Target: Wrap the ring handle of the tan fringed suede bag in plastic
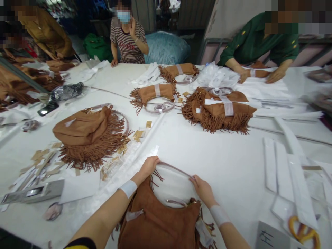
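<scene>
While the brown suede fringed handbag lies flat on the white table at the bottom centre of the frame, both of the person's hands are closed on its thin, pale wrapped carrying handle, which arches over the table just above the bag's mouth. The left hand pinches the handle's left end, near a few loose fringe strands; the right hand grips the right end, and the two hands sit well apart with the arc stretched between them. Each wrist wears a white band.

The step in hand looks like spreading and straightening the handle away from the bag's opening. I judge that any further handling calls for a steady two-handed hold, so the arc keeps its shape and the fringe stays out from under it.

The bag's long axis runs from the bottom edge up toward mid-frame, its mouth and handle pointing away from the wearer, its body tucked between the forearms.

At left centre lies another brown fringed bag, with small tan paper tags scattered beside it. More folded fringed bags sit at upper centre. Long white paper strips lie at right. Co-workers' hands rest along the table's far edge.
</scene>
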